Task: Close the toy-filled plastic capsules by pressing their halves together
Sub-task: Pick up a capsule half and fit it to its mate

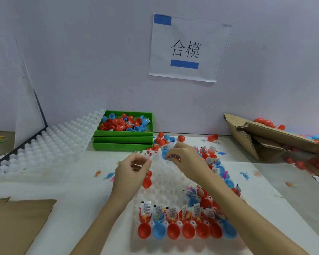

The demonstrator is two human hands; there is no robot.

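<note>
Above the white capsule tray, the left hand curls its fingers around a red capsule. At the tray's far edge, the right hand pinches a blue capsule.

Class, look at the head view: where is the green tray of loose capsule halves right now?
The green tray sits at the back of the table against the wall, left of centre, with the stacked white holders on its left.
</note>
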